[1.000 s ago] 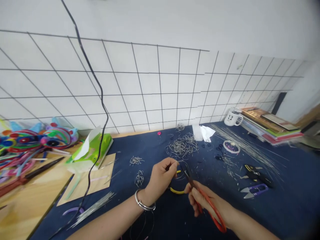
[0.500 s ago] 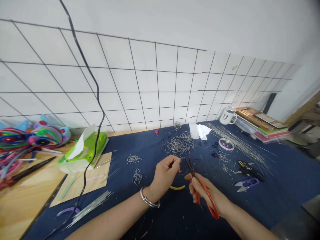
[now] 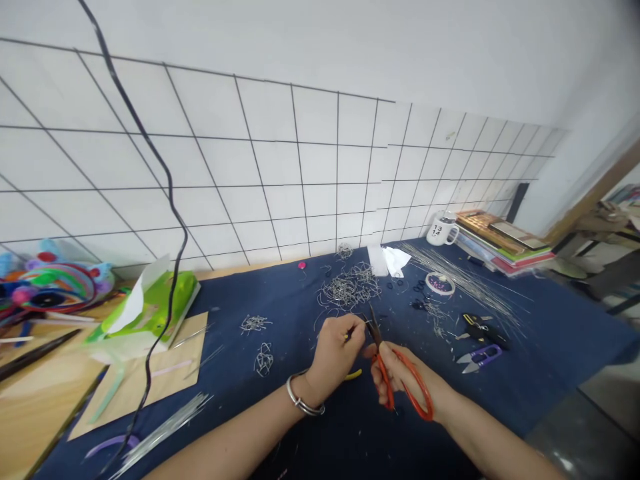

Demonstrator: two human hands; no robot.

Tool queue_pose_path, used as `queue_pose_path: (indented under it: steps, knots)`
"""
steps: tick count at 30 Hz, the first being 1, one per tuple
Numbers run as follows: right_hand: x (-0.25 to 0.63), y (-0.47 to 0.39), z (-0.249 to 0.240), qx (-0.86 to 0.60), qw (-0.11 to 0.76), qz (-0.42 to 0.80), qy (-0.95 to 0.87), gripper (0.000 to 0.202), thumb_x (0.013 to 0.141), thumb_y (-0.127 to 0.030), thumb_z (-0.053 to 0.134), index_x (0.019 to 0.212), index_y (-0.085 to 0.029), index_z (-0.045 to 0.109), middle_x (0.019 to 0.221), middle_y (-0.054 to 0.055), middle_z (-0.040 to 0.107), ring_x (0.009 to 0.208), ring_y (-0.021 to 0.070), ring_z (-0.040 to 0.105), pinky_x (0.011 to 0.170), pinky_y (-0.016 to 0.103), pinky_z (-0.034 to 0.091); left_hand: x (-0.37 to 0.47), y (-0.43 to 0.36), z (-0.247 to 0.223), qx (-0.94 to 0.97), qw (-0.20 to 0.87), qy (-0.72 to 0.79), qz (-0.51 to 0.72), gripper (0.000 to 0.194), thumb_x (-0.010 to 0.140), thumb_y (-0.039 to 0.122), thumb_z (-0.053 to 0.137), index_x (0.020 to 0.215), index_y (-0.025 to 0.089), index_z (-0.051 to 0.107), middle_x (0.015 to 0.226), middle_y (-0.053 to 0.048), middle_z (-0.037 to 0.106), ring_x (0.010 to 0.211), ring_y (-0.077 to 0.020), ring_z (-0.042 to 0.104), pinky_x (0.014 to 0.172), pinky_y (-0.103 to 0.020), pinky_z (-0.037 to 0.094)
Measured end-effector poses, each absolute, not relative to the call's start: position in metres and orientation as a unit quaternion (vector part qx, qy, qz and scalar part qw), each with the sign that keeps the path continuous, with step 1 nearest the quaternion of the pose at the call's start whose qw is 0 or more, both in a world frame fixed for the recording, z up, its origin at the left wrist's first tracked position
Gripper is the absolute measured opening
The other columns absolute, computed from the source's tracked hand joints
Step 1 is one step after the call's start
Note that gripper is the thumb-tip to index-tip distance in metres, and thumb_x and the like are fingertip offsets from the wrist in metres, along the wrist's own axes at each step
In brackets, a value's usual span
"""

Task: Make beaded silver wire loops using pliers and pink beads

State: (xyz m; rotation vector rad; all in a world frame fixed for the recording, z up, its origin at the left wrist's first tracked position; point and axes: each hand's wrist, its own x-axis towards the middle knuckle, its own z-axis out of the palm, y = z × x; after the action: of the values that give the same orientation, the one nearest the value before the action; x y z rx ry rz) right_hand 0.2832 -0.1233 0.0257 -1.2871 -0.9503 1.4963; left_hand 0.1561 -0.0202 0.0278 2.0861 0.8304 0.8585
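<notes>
My left hand, with a silver bangle at the wrist, is closed in a pinch. A thin piece of wire shows faintly at its fingertips; the rest is hidden by the fingers. My right hand is wrapped round the orange handles of a pair of scissors. The dark blades stand slightly apart, their tips close to the left fingertips. A yellow curved piece lies on the cloth beneath the hands. Beyond them is a tangled heap of bent wire pieces.
On the blue cloth lie small wire piles, straight wires, purple snips, a black-and-yellow tool and a round bead dish. A mug and books stand right; tissues and a hanging cable are left.
The view has turned slightly to the right. The scissors and my left hand have come closer together, with the blades now at the left fingertips.
</notes>
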Motion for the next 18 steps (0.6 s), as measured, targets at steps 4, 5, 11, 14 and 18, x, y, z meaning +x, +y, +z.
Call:
queue_pose_path:
  steps: [4, 5, 11, 14, 18]
  knots:
    - [0.284, -0.123, 0.021, -0.524, 0.476, 0.595, -0.381, 0.039, 0.086, -0.051, 0.037, 0.101, -0.017, 0.048, 0.067, -0.001, 0.049, 0.053, 0.0097, 0.050, 0.051, 0.026, 0.044, 0.161, -0.022, 0.025, 0.731, 0.492, 0.343, 0.325, 0.023, 0.082, 0.024, 0.041, 0.061, 0.016, 0.049, 0.059, 0.003, 0.049, 0.058, -0.0113, 0.047, 0.056, -0.021, 0.035]
    - [0.285, -0.123, 0.021, -0.525, 0.477, 0.592, -0.382, 0.039, 0.086, -0.052, 0.037, 0.100, -0.017, 0.048, 0.067, -0.001, 0.049, 0.053, 0.0097, 0.050, 0.051, 0.026, 0.044, 0.162, -0.024, 0.024, 0.717, 0.517, 0.337, 0.324, 0.023, 0.082, 0.024, 0.041, 0.061, 0.016, 0.049, 0.059, 0.003, 0.050, 0.059, -0.0114, 0.047, 0.056, -0.021, 0.036]
    - [0.286, -0.123, 0.020, -0.541, 0.487, 0.545, -0.416, 0.040, 0.085, -0.053, 0.036, 0.096, -0.016, 0.049, 0.065, -0.002, 0.047, 0.051, 0.0091, 0.048, 0.049, 0.024, 0.042, 0.166, -0.032, 0.029, 0.673, 0.599, 0.289, 0.323, 0.021, 0.081, 0.022, 0.041, 0.063, 0.016, 0.049, 0.062, 0.001, 0.053, 0.062, -0.0118, 0.050, 0.061, -0.022, 0.040]
    - [0.287, -0.124, 0.020, -0.542, 0.489, 0.535, -0.426, 0.041, 0.085, -0.054, 0.036, 0.097, -0.017, 0.049, 0.065, -0.002, 0.047, 0.052, 0.0095, 0.048, 0.050, 0.024, 0.042, 0.167, -0.033, 0.029, 0.681, 0.591, 0.288, 0.322, 0.021, 0.082, 0.024, 0.042, 0.064, 0.016, 0.050, 0.063, 0.001, 0.053, 0.062, -0.0120, 0.049, 0.061, -0.022, 0.040]
    - [0.291, -0.127, 0.017, -0.537, 0.493, 0.532, -0.430, 0.040, 0.085, -0.053, 0.038, 0.097, -0.017, 0.048, 0.069, 0.000, 0.047, 0.055, 0.0097, 0.048, 0.052, 0.025, 0.042, 0.167, -0.036, 0.027, 0.714, 0.558, 0.283, 0.315, 0.021, 0.083, 0.024, 0.043, 0.067, 0.016, 0.054, 0.066, 0.001, 0.054, 0.064, -0.0120, 0.050, 0.062, -0.021, 0.039]
